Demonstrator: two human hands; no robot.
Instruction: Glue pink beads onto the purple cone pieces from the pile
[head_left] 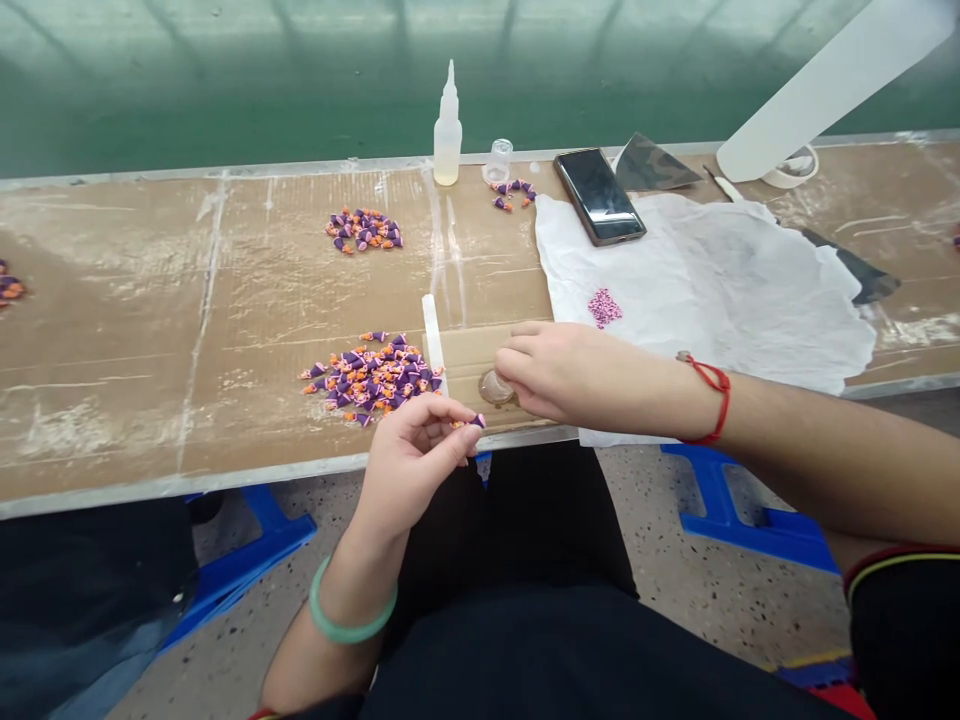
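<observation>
Between the thumb and fingers of my left hand (416,460) is a small purple-and-orange clay figure (478,421), held just over the table's front edge. My right hand (562,375) has its fingers closed together at a small clear round dish (492,388); whatever they may hold is hidden. That dish rests on a piece of cardboard (469,345). A pile of similar clay figures (375,378) lies to the left, beside a narrow white strip (433,335). Farther right, tiny pink pieces (604,307) sit heaped on a white sheet (690,270).
Along the back stand a dropper bottle (448,140) and a clear small cup (499,162). A phone (600,195) lies on the sheet's far corner. More figures form a second pile (364,230) and a small group (513,192). A tape roll (795,168) is at far right.
</observation>
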